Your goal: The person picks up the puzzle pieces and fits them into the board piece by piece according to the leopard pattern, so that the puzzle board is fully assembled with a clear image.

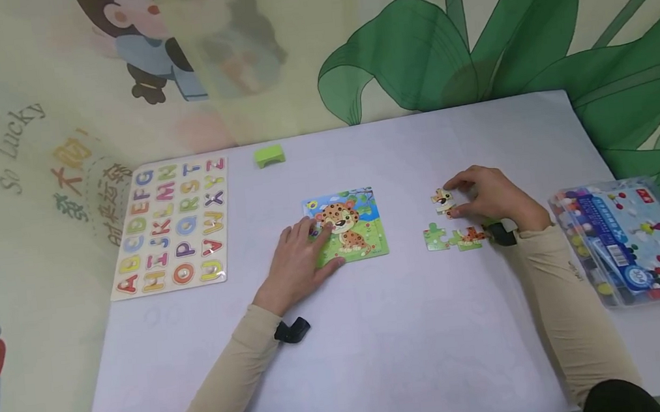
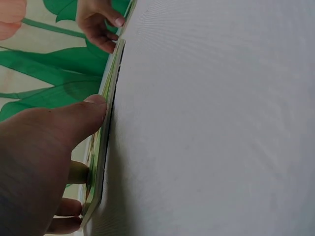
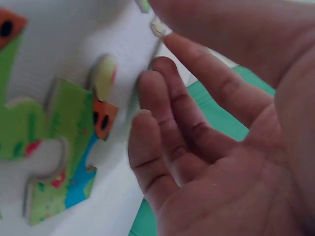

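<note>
Puzzle piece (image 1: 441, 201): cream, orange, black | right hand (image 1: 490, 198): pinching it | left hand (image 1: 295, 266): spread on leopard board (image 1: 352, 230)

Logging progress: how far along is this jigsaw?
Done: flat green jigsaw pieces lie face up, joins unclear. In hand: right hand pinches a spotted orange and white leopard piece; left hand touches the square, multicoloured leopard board. Remaining: probably fitting pieces that lie off the board.

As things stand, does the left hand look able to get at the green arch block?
Probably yes: only bare white tabletop shows between the left hand and the green arch block, though the hand must first leave the leopard puzzle.
</note>
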The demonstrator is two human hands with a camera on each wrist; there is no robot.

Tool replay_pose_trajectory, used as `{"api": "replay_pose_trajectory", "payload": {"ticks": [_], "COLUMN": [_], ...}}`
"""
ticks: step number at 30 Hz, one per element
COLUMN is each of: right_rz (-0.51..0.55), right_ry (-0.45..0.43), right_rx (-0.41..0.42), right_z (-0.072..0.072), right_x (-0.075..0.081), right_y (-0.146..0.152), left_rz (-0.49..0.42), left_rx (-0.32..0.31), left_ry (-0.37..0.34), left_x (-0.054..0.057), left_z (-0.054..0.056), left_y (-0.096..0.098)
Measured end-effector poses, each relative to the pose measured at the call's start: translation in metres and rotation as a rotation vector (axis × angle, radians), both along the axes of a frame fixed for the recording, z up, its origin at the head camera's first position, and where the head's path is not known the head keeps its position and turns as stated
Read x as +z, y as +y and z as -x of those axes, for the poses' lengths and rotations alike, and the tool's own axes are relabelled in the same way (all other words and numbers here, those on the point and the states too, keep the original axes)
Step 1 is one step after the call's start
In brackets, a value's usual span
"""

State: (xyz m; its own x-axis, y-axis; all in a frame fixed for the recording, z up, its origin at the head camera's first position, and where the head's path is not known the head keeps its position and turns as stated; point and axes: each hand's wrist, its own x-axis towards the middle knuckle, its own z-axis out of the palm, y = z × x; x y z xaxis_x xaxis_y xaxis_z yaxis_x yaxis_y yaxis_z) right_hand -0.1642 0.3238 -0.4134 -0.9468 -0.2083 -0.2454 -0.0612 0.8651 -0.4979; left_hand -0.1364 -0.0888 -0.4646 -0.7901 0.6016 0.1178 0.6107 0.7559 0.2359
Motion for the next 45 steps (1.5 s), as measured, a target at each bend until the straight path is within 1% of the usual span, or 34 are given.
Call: {"api": "replay_pose_trajectory", "payload": {"ticks": [4, 8, 12, 16, 21, 26, 29, 31, 33, 36, 40, 45], "right_rz": [-0.007, -0.004, 0.02, 0.054, 0.069, 0.063, 0.075, 0.097, 0.125, 0.165, 0.213, 0.251], "right_ry": [0.004, 0.019, 0.043, 0.058, 0.048, 0.026, 0.046, 0.079, 0.119, 0.143, 0.099, 0.054], "right_rx": [-0.019, -0.02, -0.021, -0.022, -0.032, -0.026, -0.026, -0.02, 0.0, 0.044, 0.1, 0.186], "right_z": [0.0, 0.001, 0.001, -0.001, -0.003, -0.005, -0.006, -0.005, -0.003, 0.003, 0.011, 0.02], "right_x": [-0.002, -0.004, -0.006, -0.008, -0.008, -0.006, -0.004, -0.003, -0.002, -0.004, -0.009, -0.019], "right_y": [0.0, 0.0, -0.001, -0.003, -0.004, -0.003, -0.004, -0.007, -0.013, -0.031, -0.068, -0.112], "left_rz": [-0.011, -0.025, -0.052, -0.063, -0.044, -0.012, -0.014, -0.02, -0.02, -0.021, -0.027, -0.041], "left_rx": [-0.002, -0.012, -0.028, -0.028, -0.034, -0.03, -0.027, -0.026, -0.021, -0.014, -0.005, 0.001], "left_ry": [-0.024, -0.036, -0.037, -0.066, -0.09, -0.097, -0.093, -0.089, -0.089, -0.087, -0.097, -0.131], "left_x": [-0.001, -0.002, -0.003, -0.003, -0.002, -0.002, -0.003, -0.004, -0.005, -0.006, -0.006, -0.006], "left_z": [0.002, 0.003, 0.004, 0.004, 0.004, 0.004, 0.004, 0.004, 0.003, 0.003, 0.003, 0.003], "left_y": [0.002, 0.003, 0.003, 0.002, 0.004, 0.005, 0.005, 0.004, 0.004, 0.002, 0.001, 0.002]}}
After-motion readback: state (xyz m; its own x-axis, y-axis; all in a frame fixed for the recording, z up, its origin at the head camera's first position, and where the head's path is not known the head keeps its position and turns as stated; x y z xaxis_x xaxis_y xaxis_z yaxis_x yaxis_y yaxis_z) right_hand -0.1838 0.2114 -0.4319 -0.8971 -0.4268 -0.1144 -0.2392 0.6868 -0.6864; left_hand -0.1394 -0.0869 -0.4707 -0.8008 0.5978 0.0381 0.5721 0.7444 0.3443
